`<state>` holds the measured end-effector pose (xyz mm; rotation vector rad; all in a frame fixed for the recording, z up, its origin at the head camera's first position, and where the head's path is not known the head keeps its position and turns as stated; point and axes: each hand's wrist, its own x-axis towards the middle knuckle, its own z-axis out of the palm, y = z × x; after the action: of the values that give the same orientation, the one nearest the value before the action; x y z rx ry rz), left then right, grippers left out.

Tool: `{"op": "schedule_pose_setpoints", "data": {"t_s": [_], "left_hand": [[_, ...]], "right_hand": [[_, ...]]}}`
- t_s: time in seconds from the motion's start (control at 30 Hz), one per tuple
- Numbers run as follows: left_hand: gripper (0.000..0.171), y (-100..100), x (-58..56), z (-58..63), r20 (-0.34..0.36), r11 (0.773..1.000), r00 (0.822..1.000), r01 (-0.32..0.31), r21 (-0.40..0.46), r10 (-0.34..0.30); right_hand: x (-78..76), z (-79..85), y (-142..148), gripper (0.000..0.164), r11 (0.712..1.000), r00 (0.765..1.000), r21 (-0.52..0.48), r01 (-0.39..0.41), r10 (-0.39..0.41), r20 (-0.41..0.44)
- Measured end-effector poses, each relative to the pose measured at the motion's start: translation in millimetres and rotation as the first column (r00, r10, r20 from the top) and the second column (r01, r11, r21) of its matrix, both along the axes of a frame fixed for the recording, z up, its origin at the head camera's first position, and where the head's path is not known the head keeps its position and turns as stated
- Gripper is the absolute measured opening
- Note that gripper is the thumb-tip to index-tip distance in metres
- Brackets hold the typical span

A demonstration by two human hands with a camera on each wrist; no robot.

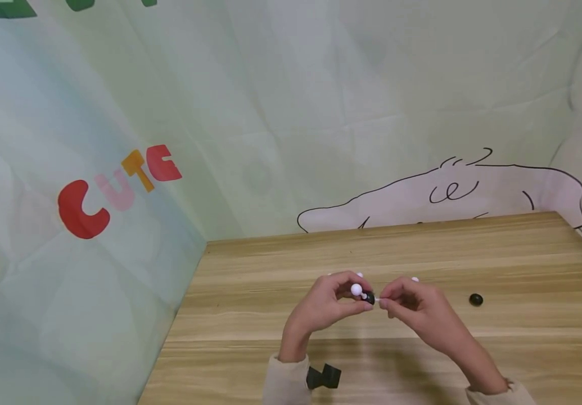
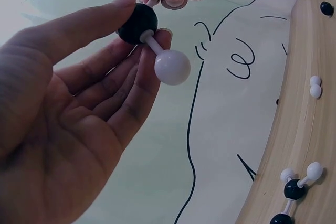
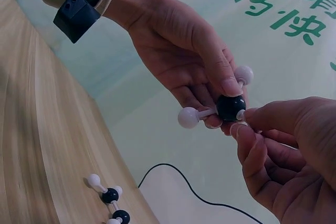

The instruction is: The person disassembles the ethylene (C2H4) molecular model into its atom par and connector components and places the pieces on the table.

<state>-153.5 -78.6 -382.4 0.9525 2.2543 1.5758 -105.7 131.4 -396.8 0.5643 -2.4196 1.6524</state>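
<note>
Over the wooden table, my left hand [image 1: 321, 304] pinches a black ball [image 2: 137, 23] of a molecular model between thumb and fingers. Two white balls stick out from it on short pale rods: one white ball [image 3: 188, 117] on one side and another white ball [image 3: 244, 75] behind the thumb. My right hand [image 1: 424, 306] comes in from the other side, thumb and fingertips pinching a short pale rod [image 3: 241, 115] at the black ball. How deep the rod sits in the ball is hidden by the fingers.
On the table [image 1: 250, 337] lies a joined model, its black ball [image 2: 294, 189] bearing white balls and linked to another black one. A pair of white balls [image 2: 315, 86] and a loose black ball [image 1: 476, 300] lie farther right. A printed cloth backdrop [image 1: 270, 112] stands behind.
</note>
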Motion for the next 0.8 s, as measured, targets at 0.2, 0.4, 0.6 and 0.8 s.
{"op": "schedule_pose_setpoints", "data": {"t_s": [0.2, 0.4, 0.6, 0.8], "left_hand": [[0.018, -0.6, -0.1, 1.3, -0.005, 1.0, 1.0, 0.03, -0.004, -0.03], [0.015, -0.4, -2.2, 2.2, -0.009, 0.994, 0.994, 0.11, 0.005, -0.11], [0.013, -1.8, -3.5, 3.3, 0.006, 0.986, 0.986, 0.164, 0.003, -0.164], [0.014, -2.7, -3.7, 4.3, 0.021, 0.982, 0.982, 0.189, 0.006, -0.189]], "right_hand": [[-0.1, -0.3, -0.4, 0.004, 1.0, 1.0, -0.003, -0.022, 0.022, 0.011], [0.6, 1.2, 2.0, 0.005, 0.999, 0.999, 0.01, -0.037, 0.037, -0.027], [0.6, -0.5, 2.8, 0.008, 0.998, 0.995, 0.009, -0.069, 0.069, -0.072], [1.7, -0.7, 3.7, 0.008, 0.998, 0.997, 0.03, -0.061, 0.062, -0.037]]}}
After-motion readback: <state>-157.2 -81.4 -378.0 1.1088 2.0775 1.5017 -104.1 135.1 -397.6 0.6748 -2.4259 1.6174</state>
